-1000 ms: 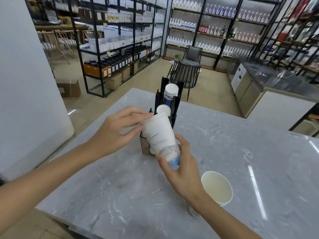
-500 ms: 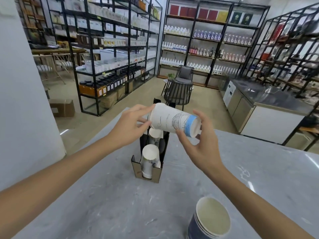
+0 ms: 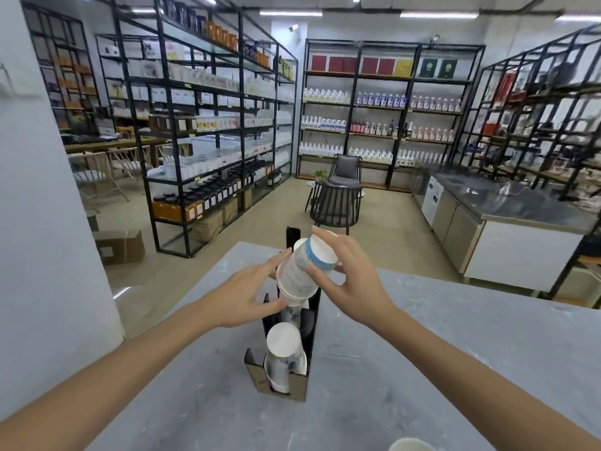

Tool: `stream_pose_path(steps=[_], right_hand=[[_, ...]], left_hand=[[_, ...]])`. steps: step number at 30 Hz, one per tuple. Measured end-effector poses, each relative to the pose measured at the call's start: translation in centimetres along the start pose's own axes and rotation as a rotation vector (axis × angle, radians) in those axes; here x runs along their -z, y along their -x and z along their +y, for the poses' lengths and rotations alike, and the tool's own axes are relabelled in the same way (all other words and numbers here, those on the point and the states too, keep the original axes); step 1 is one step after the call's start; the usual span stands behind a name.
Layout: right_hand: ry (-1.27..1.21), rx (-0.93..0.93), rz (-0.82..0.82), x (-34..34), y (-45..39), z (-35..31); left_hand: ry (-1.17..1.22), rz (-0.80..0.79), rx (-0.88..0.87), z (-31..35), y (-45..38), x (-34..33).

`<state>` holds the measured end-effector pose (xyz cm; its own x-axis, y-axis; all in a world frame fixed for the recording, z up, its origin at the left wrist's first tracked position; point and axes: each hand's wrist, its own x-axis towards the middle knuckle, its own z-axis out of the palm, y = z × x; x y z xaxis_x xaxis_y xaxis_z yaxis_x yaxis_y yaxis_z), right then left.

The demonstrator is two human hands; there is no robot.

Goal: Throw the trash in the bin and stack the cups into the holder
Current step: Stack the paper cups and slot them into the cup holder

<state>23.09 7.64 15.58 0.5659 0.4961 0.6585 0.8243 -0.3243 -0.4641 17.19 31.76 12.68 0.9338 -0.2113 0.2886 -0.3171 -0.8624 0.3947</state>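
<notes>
A white paper cup [image 3: 304, 270] with a blue band near its base is held upside down and tilted over the black cup holder [image 3: 294, 390] on the grey marble table [image 3: 422, 369]. My right hand [image 3: 353, 281] grips the cup's base end; my left hand [image 3: 250, 296] pinches its rim, which sits at the top of the cups in the holder's middle slot. Another stack of white cups [image 3: 284, 353] fills the nearest slot. The rim of a further cup [image 3: 411, 445] peeks in at the bottom edge.
A white wall [image 3: 48, 239] rises close on the left. Beyond the table's far edge lie open floor, a black chair [image 3: 338, 203], a cardboard box [image 3: 120, 245], black shelving racks [image 3: 211, 141] and a steel counter [image 3: 507, 219]. No bin is in view.
The cup has turned from lying sideways to mouth down and dropped onto the holder's middle stack. The camera tilted up, so the loose cups at the front slid mostly out of frame.
</notes>
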Motion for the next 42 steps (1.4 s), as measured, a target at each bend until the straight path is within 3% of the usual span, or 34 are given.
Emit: stream_pose_path(steps=[7,12,22,31,42], right_hand=[[0.061,0.063,-0.079,-2.7,-0.1,1.1],[0.066,0.096,-0.114,-4.2,-0.1,2.0],[0.017,-0.010,-0.198,-7.5,0.9,3.3],[0.391,-0.032,-0.241,-8.4,2.7,4.1],[0.445,-0.087,-0.343,-8.3,3.1,4.5]], left_hand=[[0.198,-0.122,0.053,-1.9,0.0,-1.3],[0.180,-0.160,0.098,-3.4,0.1,-2.1],[0.279,-0.074,0.041,-3.5,0.5,-1.0],[-0.181,-0.007,-0.056,-2.8,0.9,-2.6],[-0.246,-0.015,-0.041,-2.6,0.9,-3.5]])
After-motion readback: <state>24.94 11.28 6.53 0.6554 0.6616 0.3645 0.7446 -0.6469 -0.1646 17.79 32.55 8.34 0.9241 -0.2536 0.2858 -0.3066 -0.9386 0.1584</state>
